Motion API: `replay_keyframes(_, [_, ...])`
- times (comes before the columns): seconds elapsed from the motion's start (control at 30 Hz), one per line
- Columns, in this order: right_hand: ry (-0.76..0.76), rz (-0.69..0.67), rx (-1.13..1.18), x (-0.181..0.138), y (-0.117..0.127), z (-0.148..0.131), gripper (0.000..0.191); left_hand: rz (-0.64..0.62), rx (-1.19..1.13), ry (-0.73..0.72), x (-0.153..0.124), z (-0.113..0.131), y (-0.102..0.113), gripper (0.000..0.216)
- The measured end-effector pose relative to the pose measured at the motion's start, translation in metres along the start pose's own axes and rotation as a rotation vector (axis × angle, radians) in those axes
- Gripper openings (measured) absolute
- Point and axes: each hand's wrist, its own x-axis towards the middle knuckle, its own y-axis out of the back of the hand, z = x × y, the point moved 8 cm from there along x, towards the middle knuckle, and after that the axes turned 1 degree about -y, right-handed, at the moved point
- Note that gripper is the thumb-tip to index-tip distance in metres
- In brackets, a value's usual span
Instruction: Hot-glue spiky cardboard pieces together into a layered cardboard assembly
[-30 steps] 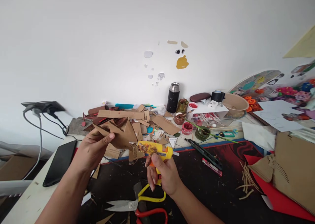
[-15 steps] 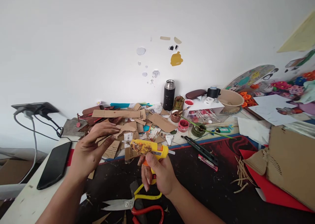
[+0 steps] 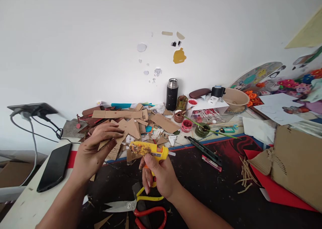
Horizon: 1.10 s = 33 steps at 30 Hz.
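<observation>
My left hand (image 3: 94,152) is closed on a folded brown cardboard piece (image 3: 125,130), thumb on top, fingers underneath, held above the table's near left. My right hand (image 3: 157,178) grips a yellow glue gun (image 3: 148,150) by its handle. The gun's nozzle points left, close to the lower edge of the cardboard piece. Below my right hand lie yellow-handled scissors (image 3: 133,204) and red-handled scissors (image 3: 151,217) on the dark mat (image 3: 206,188).
A heap of cardboard scraps (image 3: 141,121) covers the table's middle back. A black phone (image 3: 54,170) lies at left near a wall socket with cables (image 3: 32,111). A black flask (image 3: 172,95), paint pots (image 3: 187,125), a bowl (image 3: 235,100) and a cardboard sheet (image 3: 297,165) stand to the right.
My left hand has tilted the cardboard piece flatter and lowered it. The glue gun has shifted slightly left, toward the cardboard. The view has drifted a little.
</observation>
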Motion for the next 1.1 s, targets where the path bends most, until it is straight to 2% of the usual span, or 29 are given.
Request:
replay_keyframes(0.3, [-0.005, 0.001, -0.041, -0.0011, -0.0009, 0.0025, 0.072, 0.001, 0.008, 0.061, 0.0012, -0.0016, -0.0014, 0.017])
replay_keyframes(0.57, [0.004, 0.017, -0.021, -0.0008, -0.0002, 0.0026, 0.071, -0.022, -0.029, 0.018, 0.0015, 0.0007, -0.0048, 0.02])
replay_keyframes(0.83, [-0.009, -0.002, 0.013, -0.0008, -0.002, 0.0042, 0.071, -0.025, -0.016, 0.051, 0.0008, -0.001, -0.0059, 0.017])
replay_keyframes(1.1, [-0.012, -0.01, 0.013, -0.0003, -0.002, 0.0074, 0.073, -0.033, -0.023, -0.004, -0.0008, -0.0034, -0.0057, 0.019])
